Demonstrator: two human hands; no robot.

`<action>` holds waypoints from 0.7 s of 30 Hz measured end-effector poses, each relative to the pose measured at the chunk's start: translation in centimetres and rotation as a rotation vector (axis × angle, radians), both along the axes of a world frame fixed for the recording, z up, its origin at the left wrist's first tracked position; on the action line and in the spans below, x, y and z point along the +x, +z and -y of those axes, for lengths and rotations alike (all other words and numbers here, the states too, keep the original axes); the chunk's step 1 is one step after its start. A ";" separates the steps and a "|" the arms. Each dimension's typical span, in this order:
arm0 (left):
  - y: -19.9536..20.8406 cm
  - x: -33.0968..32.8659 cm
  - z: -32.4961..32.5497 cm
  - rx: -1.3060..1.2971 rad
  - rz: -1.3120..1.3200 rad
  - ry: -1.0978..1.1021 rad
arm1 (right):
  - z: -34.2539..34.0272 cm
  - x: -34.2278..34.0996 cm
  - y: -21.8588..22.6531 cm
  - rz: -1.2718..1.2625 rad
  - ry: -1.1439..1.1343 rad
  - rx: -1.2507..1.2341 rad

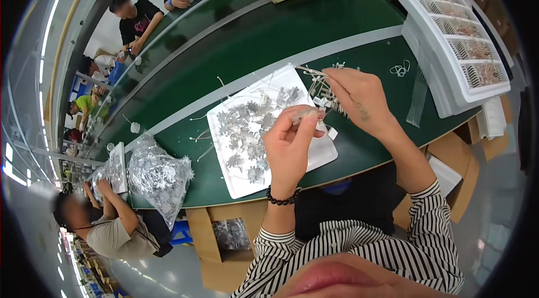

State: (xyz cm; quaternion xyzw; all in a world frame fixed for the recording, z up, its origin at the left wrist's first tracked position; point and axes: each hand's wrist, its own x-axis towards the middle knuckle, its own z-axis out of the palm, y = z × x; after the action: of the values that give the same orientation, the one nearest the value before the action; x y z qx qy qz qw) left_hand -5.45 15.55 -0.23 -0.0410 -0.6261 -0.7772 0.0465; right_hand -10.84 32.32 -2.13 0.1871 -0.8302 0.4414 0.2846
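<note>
Factory assembly floor around me: long green workbench (348,23), workers (118,236) along it, plastic bag (160,169) of silvery parts, divided white tray (431,65), strip lights (49,26) overhead.

black-and-white striped shirt (387,247), matching sleeves (425,208); black bead bracelet (283,201), left wrist (284,184).

A green table (337,20) spans the centre toward twelve o'clock. Strip lights (49,28) glow at ten; a grey floor (163,275), apparently glossy, shows at seven.
</note>
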 end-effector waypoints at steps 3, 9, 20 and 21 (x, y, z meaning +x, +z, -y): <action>-0.5 -0.1 0.4 -0.070 -0.018 0.107 | -1.0 -0.4 -1.4 -0.017 0.024 0.077; -0.4 -1.5 1.0 -0.129 0.017 0.115 | -0.6 0.3 0.3 0.310 0.105 -0.056; -2.0 -1.6 -0.4 0.050 -0.051 0.255 | -1.9 0.0 -2.1 0.074 0.044 0.245; -2.3 -1.7 -0.3 0.092 -0.058 0.224 | -1.8 -0.3 -2.3 0.090 0.035 0.158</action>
State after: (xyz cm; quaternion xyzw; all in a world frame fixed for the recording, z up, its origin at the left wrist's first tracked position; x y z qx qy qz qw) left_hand -7.13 15.89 -2.49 0.0091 -0.5888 -0.7937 0.1529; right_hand -11.11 34.08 -4.45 0.2035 -0.8709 0.3874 0.2237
